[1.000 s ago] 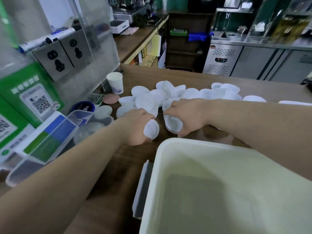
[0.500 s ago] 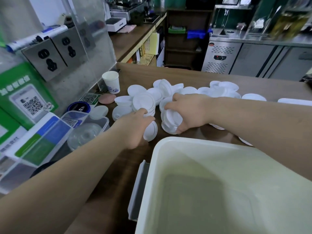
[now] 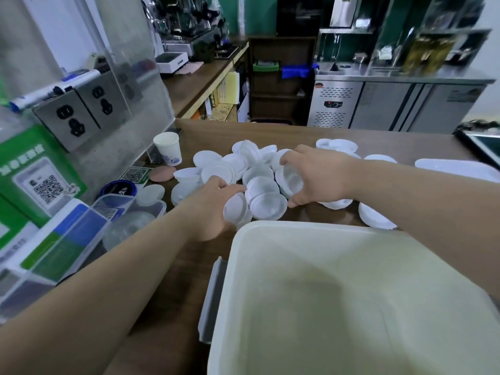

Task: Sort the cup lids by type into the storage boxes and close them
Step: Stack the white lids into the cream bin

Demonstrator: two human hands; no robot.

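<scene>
Head view: your left hand (image 3: 211, 212) is curled round a small nested stack (image 3: 234, 211) of white lids. Your right hand (image 3: 319, 177) grasps another lid (image 3: 290, 181) by its rim, thumb below and fingers over the top. Both hands hover just past the far rim of the open storage box (image 3: 311, 228), which stands empty at the near edge of the counter (image 3: 270, 133). The rest of the cup lids (image 3: 216, 169) lie heaped on the counter around and beyond your hands.

The main risk is mixing types. The lids are all white and look much alike, some shallow and flat, some deeper and domed, so a wrong one could ride unseen inside a stack. Two loose lids (image 3: 266, 207) sit between your hands. I cannot tell whether either hand holds them, and a nudge could send them sliding off the heap. A loosely nested stack may fan apart as you tip it over the rim. The paper cup (image 3: 167, 148) stands near the heap's left edge and would likely tip easily if brushed.

The lids look like thin moulded plastic: smooth, slightly translucent, round with raised lips, probably light and slippery. The box is pale, cloudy plastic with rounded corners. A grey latch flap (image 3: 212, 299) hangs on its left side and could catch a lid's edge.
</scene>
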